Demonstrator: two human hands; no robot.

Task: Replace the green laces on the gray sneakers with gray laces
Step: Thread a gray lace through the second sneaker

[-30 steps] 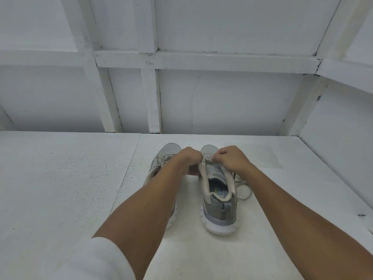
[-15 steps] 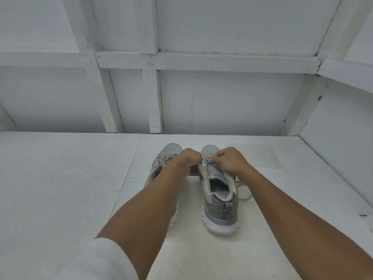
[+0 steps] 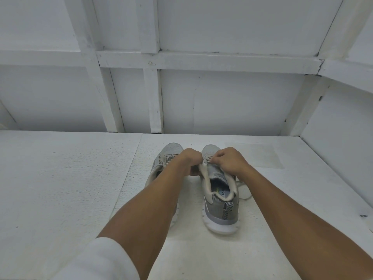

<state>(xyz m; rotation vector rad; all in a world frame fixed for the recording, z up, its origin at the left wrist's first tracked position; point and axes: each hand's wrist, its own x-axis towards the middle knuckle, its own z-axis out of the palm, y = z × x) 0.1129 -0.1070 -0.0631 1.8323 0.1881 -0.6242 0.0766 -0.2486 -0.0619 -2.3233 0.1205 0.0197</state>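
Note:
Two gray sneakers stand side by side on the white surface, toes pointing away from me. The right sneaker [image 3: 220, 205] shows its open collar and white sole. The left sneaker [image 3: 165, 156] is mostly covered by my left forearm and carries a pale gray lace. My left hand [image 3: 189, 160] grips the left side of the right sneaker's collar near the tongue. My right hand [image 3: 230, 160] pinches the gray lace [image 3: 207, 158] over the upper eyelets. A loose end of that lace [image 3: 243, 190] trails on the surface to the shoe's right. No green lace is in sight.
The white work surface [image 3: 70, 188] runs wide to the left and in front. A white framed wall [image 3: 181, 102] closes the back, and a white side wall [image 3: 339, 158] stands on the right. A faint rectangular patch [image 3: 260, 156] marks the surface behind my right hand.
Both hands stay at the top of the right sneaker with only slight finger shifts. The shoes have not moved.

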